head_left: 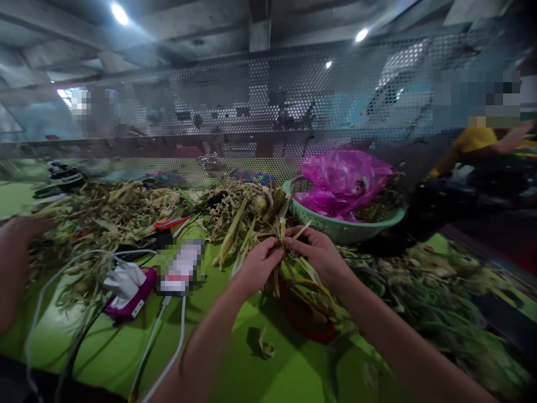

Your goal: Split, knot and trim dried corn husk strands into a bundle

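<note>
My left hand (262, 263) and my right hand (316, 254) meet above the green table, fingers pinched together. Between them they grip a bunch of pale, dry plant stalks (282, 226), with strips hanging below the fingers. Beneath my hands lies a red-rimmed thing (321, 337), partly covered by hanging strips; I cannot make out what it is. A small curled scrap of dry leaf (265, 346) rests on the table between my forearms.
A pale green basket (348, 230) holds a pink plastic bag (344, 179). Dry plant heaps (126, 207) and greener stems (444, 313) flank me. An orange utility knife (172, 223), phone (182, 266), cables and a purple tissue pack (133, 302) lie left. Another person's arm (14, 268) enters left.
</note>
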`<state>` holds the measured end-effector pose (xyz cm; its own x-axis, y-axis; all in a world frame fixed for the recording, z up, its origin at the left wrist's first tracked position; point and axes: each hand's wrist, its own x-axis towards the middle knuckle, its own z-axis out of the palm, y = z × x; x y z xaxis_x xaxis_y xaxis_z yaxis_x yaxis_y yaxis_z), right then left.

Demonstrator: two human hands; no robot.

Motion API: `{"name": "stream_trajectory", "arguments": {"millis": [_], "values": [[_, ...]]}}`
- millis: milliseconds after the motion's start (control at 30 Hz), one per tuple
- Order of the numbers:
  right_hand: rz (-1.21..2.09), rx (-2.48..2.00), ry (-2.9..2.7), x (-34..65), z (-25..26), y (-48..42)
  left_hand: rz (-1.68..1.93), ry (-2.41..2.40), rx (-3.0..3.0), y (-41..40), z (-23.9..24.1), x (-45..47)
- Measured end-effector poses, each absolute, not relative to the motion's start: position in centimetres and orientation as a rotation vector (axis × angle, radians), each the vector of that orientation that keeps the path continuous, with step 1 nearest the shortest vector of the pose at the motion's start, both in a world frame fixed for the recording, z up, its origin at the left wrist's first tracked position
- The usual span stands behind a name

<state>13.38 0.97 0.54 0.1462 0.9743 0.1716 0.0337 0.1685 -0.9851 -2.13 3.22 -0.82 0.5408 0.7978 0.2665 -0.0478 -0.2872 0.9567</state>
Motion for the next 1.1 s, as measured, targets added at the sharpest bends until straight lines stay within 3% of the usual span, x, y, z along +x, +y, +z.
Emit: {"name": "stream_trajectory", "arguments": {"millis": [300, 567, 800, 1100], "values": [[0.485, -1.335, -1.565, 12.2, 0.9, 0.2, 0.757, 0.648, 1.598, 3.8, -1.8, -2.1], [0.781, -1.347, -1.176, 12.8, 0.4, 0.9, 0.879, 0.688, 1.228, 4.2, -1.8, -2.3], [0.964, -1.433, -1.388, 12.2, -0.2, 0.6, 1.032, 0.690, 1.069, 4.8, -1.6, -2.8], [0.377, -1.517, -1.734, 12.9, -0.6, 1.2, 0.964, 0.747, 1.111, 4.8, -1.0, -3.2]]}}
